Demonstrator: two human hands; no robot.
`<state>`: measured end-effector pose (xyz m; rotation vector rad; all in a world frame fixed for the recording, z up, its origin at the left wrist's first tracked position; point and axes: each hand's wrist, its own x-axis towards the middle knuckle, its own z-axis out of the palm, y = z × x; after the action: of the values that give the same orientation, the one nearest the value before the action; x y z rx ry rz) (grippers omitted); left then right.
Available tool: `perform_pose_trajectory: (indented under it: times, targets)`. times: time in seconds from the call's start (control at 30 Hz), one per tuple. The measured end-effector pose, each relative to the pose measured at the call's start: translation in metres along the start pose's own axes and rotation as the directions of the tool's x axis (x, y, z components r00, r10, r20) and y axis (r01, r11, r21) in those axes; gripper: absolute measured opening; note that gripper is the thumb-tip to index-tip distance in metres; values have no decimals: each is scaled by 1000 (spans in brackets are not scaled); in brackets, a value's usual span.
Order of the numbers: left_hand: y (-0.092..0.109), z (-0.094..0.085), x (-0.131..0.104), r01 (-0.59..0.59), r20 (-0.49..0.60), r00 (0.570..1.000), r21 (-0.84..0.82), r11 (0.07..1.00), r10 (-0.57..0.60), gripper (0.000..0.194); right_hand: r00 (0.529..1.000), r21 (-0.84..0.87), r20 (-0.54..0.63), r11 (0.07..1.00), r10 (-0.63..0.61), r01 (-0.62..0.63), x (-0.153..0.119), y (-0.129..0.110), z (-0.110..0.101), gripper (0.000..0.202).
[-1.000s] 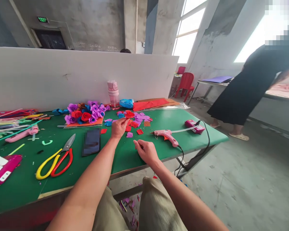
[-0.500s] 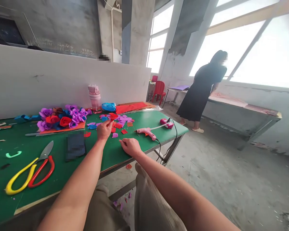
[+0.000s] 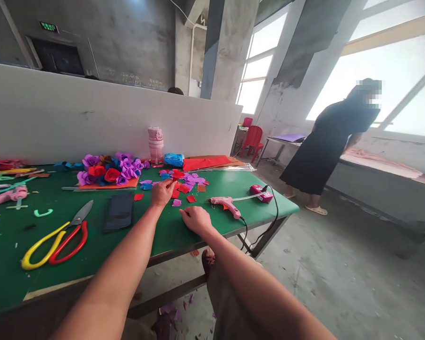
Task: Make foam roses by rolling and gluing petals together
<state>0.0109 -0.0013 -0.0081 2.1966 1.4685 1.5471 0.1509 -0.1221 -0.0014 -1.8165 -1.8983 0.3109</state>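
My left hand [image 3: 163, 192] reaches over the green table with its fingers pinched together. At the fingertips shows a piece of red paper petal [image 3: 178, 174], above loose purple, blue and red petals [image 3: 194, 179]. My right hand [image 3: 197, 220] is curled closed near the table's front edge, and whatever its fingers may hold is hidden. Just right of it lies a pink hot glue gun [image 3: 225, 204], with a clear glue stick [image 3: 248, 196] out of its back. Left of my left hand is a bunch of purple, red and blue paper flowers [image 3: 112, 174].
Scissors [image 3: 66, 236] with yellow and red handles and a dark phone [image 3: 118, 212] lie at the left. A pink bottle [image 3: 156, 145] stands by the white partition [image 3: 120, 113]. A cord runs off a magenta box [image 3: 261, 193]. Another person [image 3: 331, 137] leans over a far table.
The view has turned left and shows more of the table's left side. My hands keep nearly the same pose. The other person still bends by the window.
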Motion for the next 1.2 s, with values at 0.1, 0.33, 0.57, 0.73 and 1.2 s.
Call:
perform_pose_trajectory:
  times: [0.1,0.33,0.57,0.73,1.2]
  targets:
    - [0,-2,-1,17,12,1000,-2,1000,-17,24,998,309,-47,951,37,-20,19,-14,-15,39]
    - [2,-11,-3,72,-32,997,-25,997,-73,26,985,897,-41,441,170,-39,53,-40,-10,40]
    - [3,-1,-1,151,-3,988,-170,974,-154,31,949,897,-188,437,252,62,65,4,-16,41]
    - [9,2,-2,191,36,982,-224,956,-188,30,970,811,-166,584,179,31,74,13,-3,37]
    - [16,-23,12,325,16,924,-560,762,-382,31,934,816,-233,469,-271,339,-41,-103,-18,27]
